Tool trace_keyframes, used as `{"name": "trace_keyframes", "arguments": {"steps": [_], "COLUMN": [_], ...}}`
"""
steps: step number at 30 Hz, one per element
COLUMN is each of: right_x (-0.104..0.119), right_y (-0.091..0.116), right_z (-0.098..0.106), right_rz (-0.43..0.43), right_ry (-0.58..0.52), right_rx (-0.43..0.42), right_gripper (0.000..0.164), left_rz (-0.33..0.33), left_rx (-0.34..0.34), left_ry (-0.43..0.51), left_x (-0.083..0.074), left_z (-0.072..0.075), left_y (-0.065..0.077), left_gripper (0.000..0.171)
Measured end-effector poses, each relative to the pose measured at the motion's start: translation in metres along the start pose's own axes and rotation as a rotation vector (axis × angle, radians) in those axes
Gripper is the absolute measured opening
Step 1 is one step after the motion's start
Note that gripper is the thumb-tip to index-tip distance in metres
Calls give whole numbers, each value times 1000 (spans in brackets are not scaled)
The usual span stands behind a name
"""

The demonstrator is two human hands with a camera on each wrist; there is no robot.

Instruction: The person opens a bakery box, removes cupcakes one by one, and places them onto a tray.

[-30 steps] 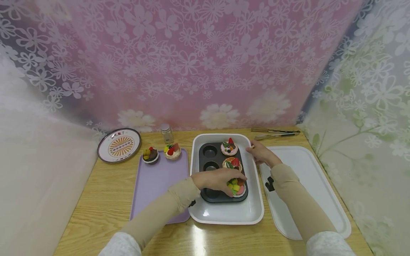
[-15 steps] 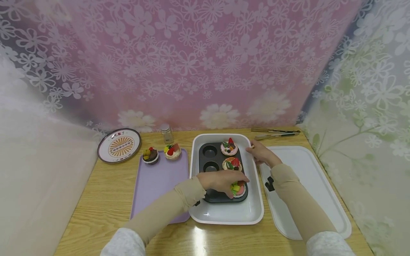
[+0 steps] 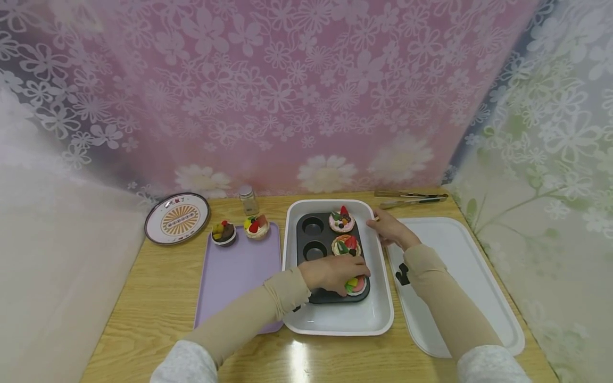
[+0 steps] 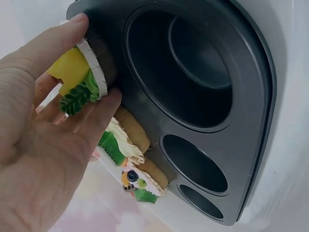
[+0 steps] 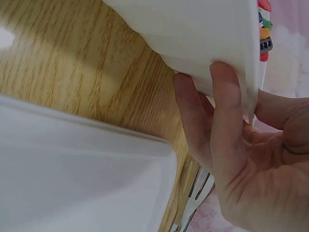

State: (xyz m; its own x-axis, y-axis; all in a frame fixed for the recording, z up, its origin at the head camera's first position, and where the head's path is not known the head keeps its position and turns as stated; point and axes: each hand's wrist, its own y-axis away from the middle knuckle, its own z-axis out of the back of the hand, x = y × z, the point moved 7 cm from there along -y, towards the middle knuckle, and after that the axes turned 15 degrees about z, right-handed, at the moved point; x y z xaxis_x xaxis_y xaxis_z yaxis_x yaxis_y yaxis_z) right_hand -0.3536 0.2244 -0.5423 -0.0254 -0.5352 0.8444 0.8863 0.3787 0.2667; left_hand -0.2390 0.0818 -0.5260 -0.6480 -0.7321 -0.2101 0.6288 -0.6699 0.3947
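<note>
My left hand reaches over the dark muffin tin and grips a fruit-topped cupcake at its front right cup. In the left wrist view, thumb and fingers sit around the cupcake's white pleated rim; how deep it sits in the cup I cannot tell. Behind it, a strawberry tart and a pink-cream tart fill the right column. My right hand pinches the right rim of the deep white tray that contains the tin; the thumb lies at its edge.
On the left, a lilac tray bears a chocolate cupcake and a cream cupcake. Behind stand a patterned plate and a glass shaker. A flat white tray lies to the right, with tongs behind it.
My left hand has shifted slightly over the cupcake, its fingers drawn in closer and covering more of it. My right hand keeps its hold on the white tray's rim.
</note>
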Motion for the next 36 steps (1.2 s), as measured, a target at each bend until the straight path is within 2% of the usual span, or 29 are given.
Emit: {"name": "trace_keyframes", "arguments": {"steps": [3, 14, 21, 28, 36], "right_x": [0, 1, 2, 2, 2], "right_y": [-1, -2, -3, 0, 0], "right_z": [-2, -4, -4, -3, 0], "right_rz": [-4, -3, -14, -20, -21], "right_ry": [-1, -5, -4, -3, 0], "right_rx": [0, 13, 13, 12, 7], "right_gripper": [47, 48, 47, 48, 49], "left_rz": [2, -2, -28, -51, -15], "left_rx": [-12, -23, 1, -30, -90], "left_ry": [-22, 23, 187, 263, 345], "left_x": [0, 5, 7, 10, 25], "left_z": [-1, -1, 4, 21, 46], "left_y": [1, 0, 0, 8, 24], "left_gripper": [67, 66, 67, 67, 72]}}
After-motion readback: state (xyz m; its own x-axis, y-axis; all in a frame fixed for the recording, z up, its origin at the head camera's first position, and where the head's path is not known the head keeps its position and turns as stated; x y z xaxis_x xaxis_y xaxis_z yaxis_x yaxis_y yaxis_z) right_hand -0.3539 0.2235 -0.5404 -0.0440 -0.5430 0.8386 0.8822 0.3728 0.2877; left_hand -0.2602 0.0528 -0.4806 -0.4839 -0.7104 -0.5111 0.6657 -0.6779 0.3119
